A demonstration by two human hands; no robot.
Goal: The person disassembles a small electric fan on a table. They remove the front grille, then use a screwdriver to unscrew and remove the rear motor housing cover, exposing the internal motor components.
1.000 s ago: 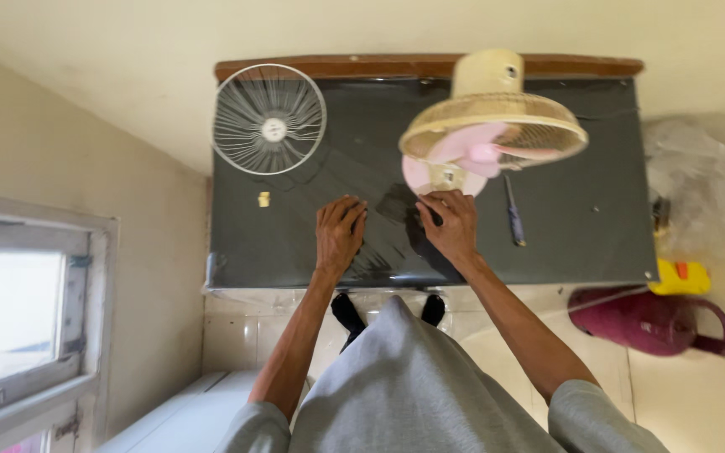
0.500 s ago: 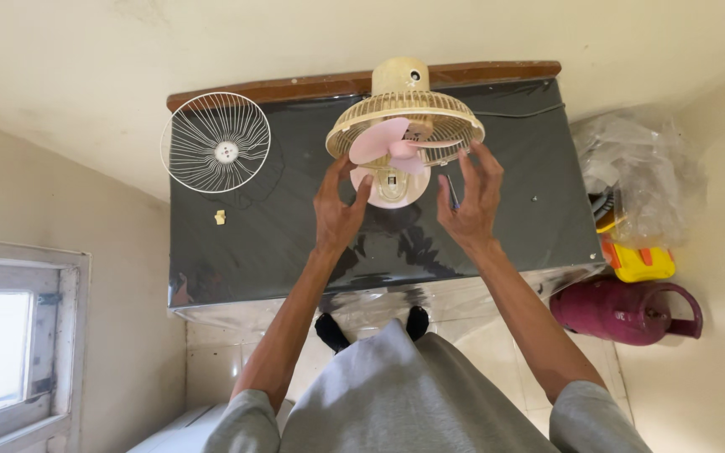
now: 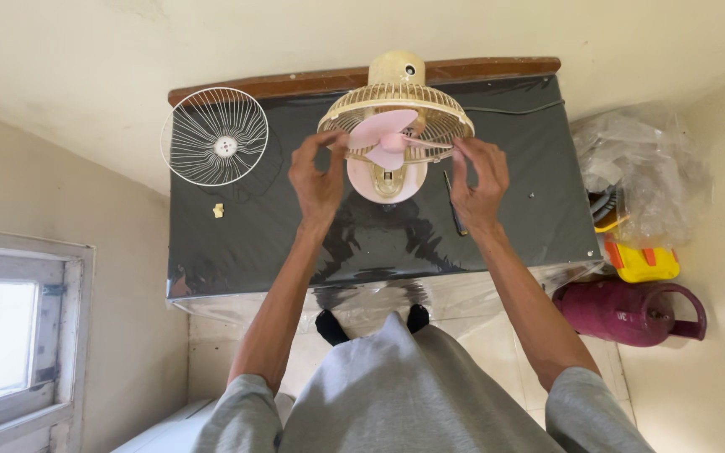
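Observation:
A small table fan [image 3: 396,117] with a cream rear guard, pink blades and a pink base stands at the back of a dark glossy table [image 3: 262,239]. My left hand [image 3: 315,178] touches the left rim of the guard with its fingertips. My right hand [image 3: 480,180] holds the guard's right rim. The fan's white front guard [image 3: 214,137] lies detached at the table's back left corner. A small brass-coloured part [image 3: 218,210] lies just in front of it. A screwdriver [image 3: 455,210] lies on the table, partly hidden under my right hand.
A maroon jug [image 3: 631,312] and a yellow container [image 3: 644,262] sit on the floor right of the table, with crumpled clear plastic [image 3: 644,172] behind them. A window [image 3: 2,335] is at the left. Walls close in the table on the far side and left.
Both hands rose from the table and the fan's base to the sides of the rear guard. The camera view shifted, so the table sits more central.

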